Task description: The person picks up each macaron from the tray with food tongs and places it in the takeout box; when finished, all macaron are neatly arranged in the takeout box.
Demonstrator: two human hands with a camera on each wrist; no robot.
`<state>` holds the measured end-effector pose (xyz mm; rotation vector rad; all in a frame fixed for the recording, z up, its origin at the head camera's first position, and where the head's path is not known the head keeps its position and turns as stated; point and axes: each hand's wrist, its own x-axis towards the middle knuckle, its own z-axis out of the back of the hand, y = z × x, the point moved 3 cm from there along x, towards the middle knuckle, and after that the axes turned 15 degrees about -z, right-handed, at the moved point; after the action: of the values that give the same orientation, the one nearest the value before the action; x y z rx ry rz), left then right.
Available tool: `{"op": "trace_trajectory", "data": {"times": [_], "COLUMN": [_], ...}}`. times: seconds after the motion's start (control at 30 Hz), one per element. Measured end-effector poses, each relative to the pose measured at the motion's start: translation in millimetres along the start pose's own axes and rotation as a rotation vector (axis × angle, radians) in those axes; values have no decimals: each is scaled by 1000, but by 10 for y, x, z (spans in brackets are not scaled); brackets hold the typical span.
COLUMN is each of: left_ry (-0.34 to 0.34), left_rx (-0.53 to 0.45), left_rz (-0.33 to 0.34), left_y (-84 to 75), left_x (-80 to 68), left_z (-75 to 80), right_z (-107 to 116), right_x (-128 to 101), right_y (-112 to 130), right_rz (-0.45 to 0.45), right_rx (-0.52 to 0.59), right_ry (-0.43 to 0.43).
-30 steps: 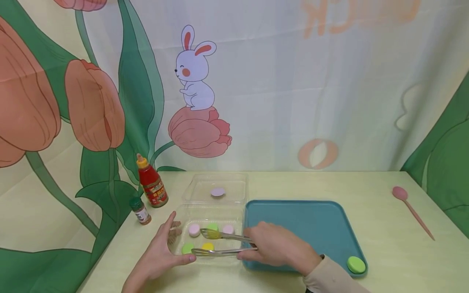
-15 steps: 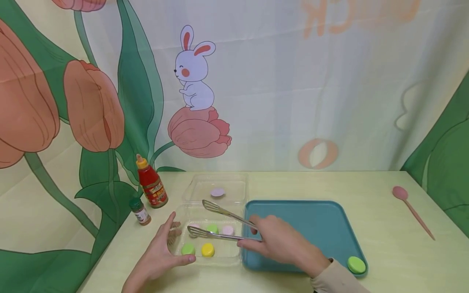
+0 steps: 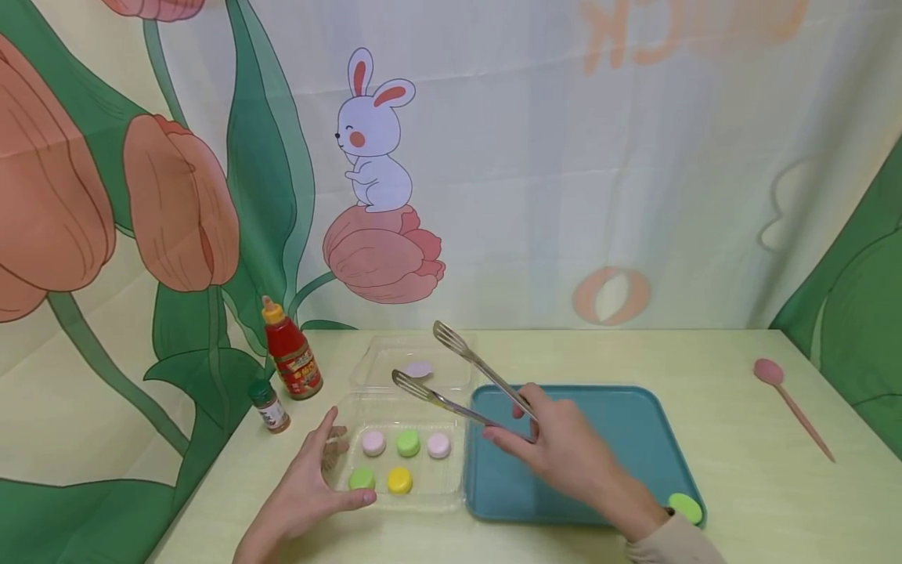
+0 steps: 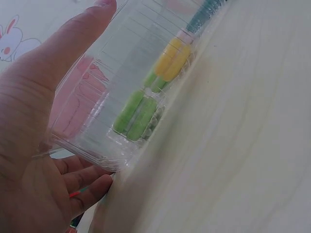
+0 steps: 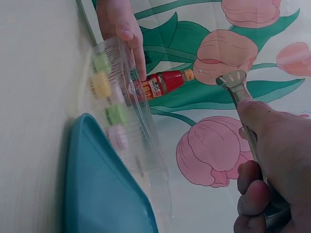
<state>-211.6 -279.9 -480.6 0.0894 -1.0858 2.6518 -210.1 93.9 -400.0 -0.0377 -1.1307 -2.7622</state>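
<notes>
My right hand (image 3: pixel 557 446) grips metal tongs (image 3: pixel 486 370), raised over the blue tray's left part and pointing to the back left; their two arms are spread, with nothing between the ends. My left hand (image 3: pixel 303 478) rests against the left side of a clear plastic container (image 3: pixel 430 495), thumb along its front and fingers at its side. Inside lie two pale pink macarons (image 3: pixel 438 446), two green macarons (image 3: pixel 408 442) and a yellow macaron (image 3: pixel 399 480). Another green macaron (image 3: pixel 684 508) sits in the tray's front right corner. The right wrist view shows one tong end (image 5: pixel 233 80) beyond my thumb.
The container's open lid (image 3: pixel 380 360), bearing a lilac sticker, lies behind it. A blue tray (image 3: pixel 592 423) stands to its right. At the left stand a red sauce bottle (image 3: pixel 299 364) and a small green-capped jar (image 3: pixel 271 409). A pink spoon (image 3: pixel 792 406) lies far right.
My right hand has lifted the tongs from over the macarons, up and to the back right. The container's macarons keep their places, and my left hand stays put.
</notes>
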Motion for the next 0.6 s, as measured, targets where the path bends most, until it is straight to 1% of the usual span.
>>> {"op": "trace_trajectory", "data": {"times": [0.2,0.4,0.6], "left_ry": [1,1,5], "left_rx": [-4,-19,-13], "left_rz": [-1,-2,-1], "left_y": [-13,6,15], "left_x": [-2,2,5], "left_z": [3,-4,-5], "right_z": [170,355,549], "right_x": [-59,-114,-194], "right_y": [-90,-189,-308], "right_rz": [-22,-17,-40], "right_rx": [14,41,8], "right_ry": [-66,-129,-168]}}
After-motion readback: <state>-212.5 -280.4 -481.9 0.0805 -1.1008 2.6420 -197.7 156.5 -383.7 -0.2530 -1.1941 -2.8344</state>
